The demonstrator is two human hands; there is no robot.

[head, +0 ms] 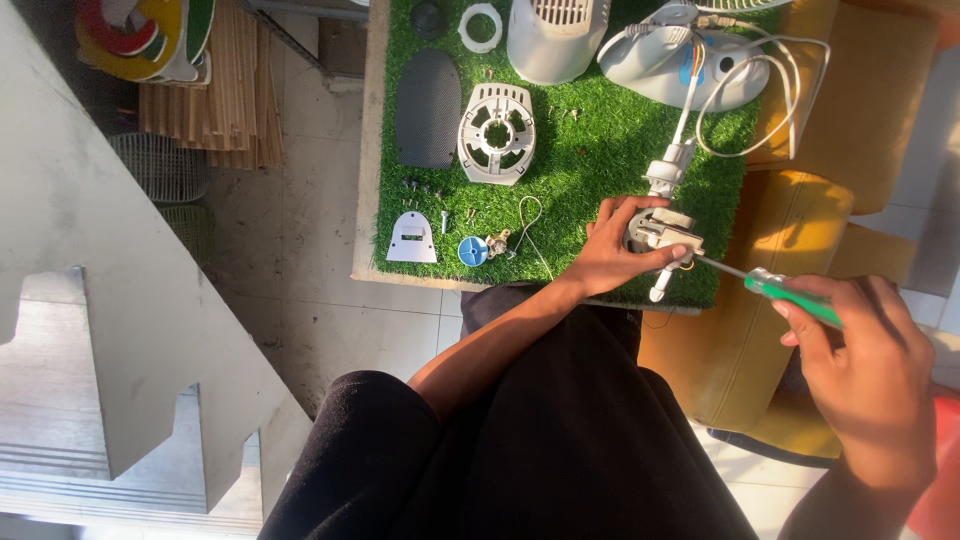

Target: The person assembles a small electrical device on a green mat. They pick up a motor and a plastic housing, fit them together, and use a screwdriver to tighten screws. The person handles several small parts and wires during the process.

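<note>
On the grass mat (600, 150) the motor (655, 232) sits near the front right edge, with the left hand (610, 250) on its left side. The screwdriver (775, 288) comes from the right, held by the right hand (860, 370), its tip at the motor. The round vented cover (496, 134) lies left behind the motor, the small knob (472, 250) in front of the cover

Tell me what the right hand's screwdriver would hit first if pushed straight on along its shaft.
The right hand aims the green-handled screwdriver up-left; its tip already seems to meet the small motor unit held by the left hand, though depth is unclear.
</note>
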